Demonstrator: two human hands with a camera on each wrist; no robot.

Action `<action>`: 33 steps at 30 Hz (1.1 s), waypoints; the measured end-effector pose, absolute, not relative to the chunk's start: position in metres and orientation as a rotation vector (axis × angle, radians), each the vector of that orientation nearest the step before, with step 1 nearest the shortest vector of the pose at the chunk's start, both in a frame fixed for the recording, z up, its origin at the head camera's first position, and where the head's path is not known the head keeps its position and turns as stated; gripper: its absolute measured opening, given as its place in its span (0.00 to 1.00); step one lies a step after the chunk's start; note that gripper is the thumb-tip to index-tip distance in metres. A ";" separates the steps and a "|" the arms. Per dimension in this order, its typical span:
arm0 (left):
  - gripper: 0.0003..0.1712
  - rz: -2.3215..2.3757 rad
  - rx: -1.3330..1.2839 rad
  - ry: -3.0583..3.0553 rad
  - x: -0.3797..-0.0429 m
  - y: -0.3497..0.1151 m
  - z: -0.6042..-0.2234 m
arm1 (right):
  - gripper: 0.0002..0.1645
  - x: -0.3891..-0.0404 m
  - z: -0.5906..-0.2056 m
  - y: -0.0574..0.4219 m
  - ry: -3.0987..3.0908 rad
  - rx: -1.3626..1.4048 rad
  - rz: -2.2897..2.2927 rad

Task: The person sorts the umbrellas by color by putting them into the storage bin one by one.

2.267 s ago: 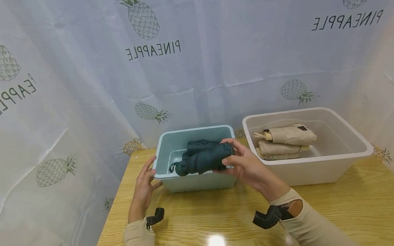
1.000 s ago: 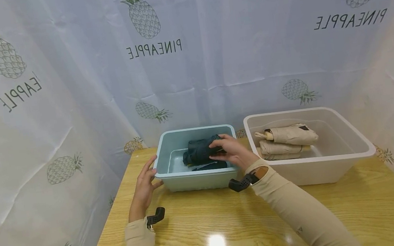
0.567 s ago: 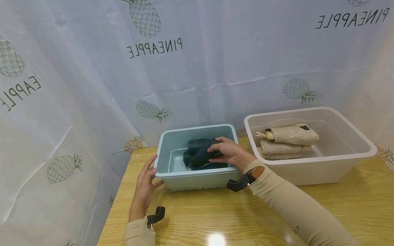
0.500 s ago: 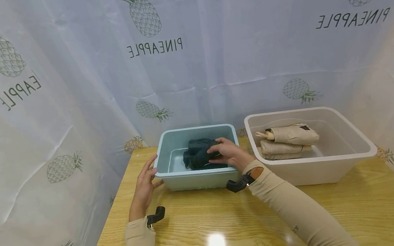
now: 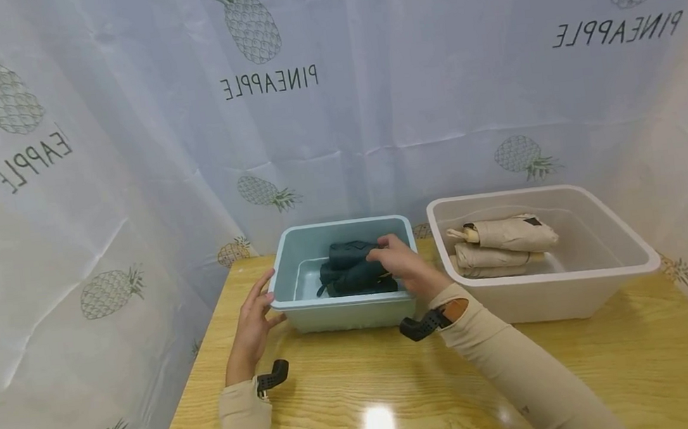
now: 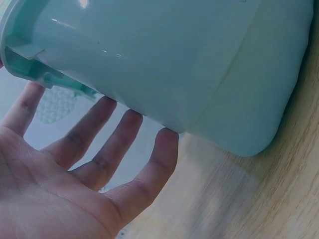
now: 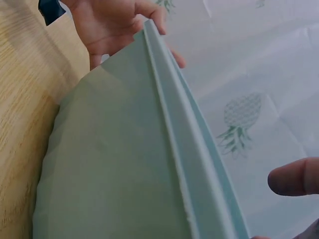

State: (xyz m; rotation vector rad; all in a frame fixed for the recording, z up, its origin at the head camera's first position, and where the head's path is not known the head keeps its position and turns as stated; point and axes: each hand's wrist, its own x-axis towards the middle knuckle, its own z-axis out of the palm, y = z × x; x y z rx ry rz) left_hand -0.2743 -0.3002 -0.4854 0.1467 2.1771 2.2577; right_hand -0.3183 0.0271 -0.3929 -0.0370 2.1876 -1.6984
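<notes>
In the head view my right hand [image 5: 403, 263] is over the right end of a light blue bin [image 5: 341, 301], its thumb and forefinger beside a folded dark green umbrella [image 5: 359, 278]. In the right wrist view one extended finger [image 7: 294, 178] stands apart from the bin's rim. Two more dark folded umbrellas lie beside it, one behind [image 5: 348, 253] and one partly covered in front [image 5: 359, 290]. My left hand [image 5: 250, 331] rests against the bin's left end. Its spread fingertips touch the outer wall in the left wrist view, and one finger reaches the rim.
To the right stands a larger off-white bin [image 5: 555, 277] with several beige folded umbrellas [image 5: 512, 236] piled on its left side. Both bins are on a wooden table [image 5: 339, 399], against a pineapple-print curtain [image 5: 370, 112].
My right hand has lowered the dark green umbrella from above the near rim into the blue bin, then shifted slightly off it. My left hand stays at the bin's left end.
</notes>
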 end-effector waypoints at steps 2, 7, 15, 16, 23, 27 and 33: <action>0.31 2.255 0.139 2.183 -0.274 -0.301 -0.485 | 0.40 -0.314 -0.388 0.028 2.225 -0.086 -1.668; 0.31 2.248 0.129 2.182 -0.275 -0.303 -0.485 | 0.34 -0.302 -0.381 0.034 2.246 -0.251 -1.667; 0.31 2.253 0.112 2.178 -0.274 -0.304 -0.485 | 0.17 -0.279 -0.389 0.052 2.223 -0.665 -1.750; 0.31 2.252 0.114 2.179 -0.274 -0.304 -0.485 | 0.15 -0.276 -0.392 0.055 2.231 -0.708 -1.754; 0.31 2.247 0.115 2.182 -0.275 -0.304 -0.487 | 0.08 -0.252 -0.407 0.077 2.288 -0.965 -1.722; 0.29 2.193 0.115 2.270 -0.274 -0.305 -0.484 | 0.07 -0.237 -0.415 0.091 2.317 -1.033 -1.695; 0.28 1.956 0.076 2.569 -0.270 -0.302 -0.469 | 0.09 -0.224 -0.426 0.112 2.356 -1.086 -1.724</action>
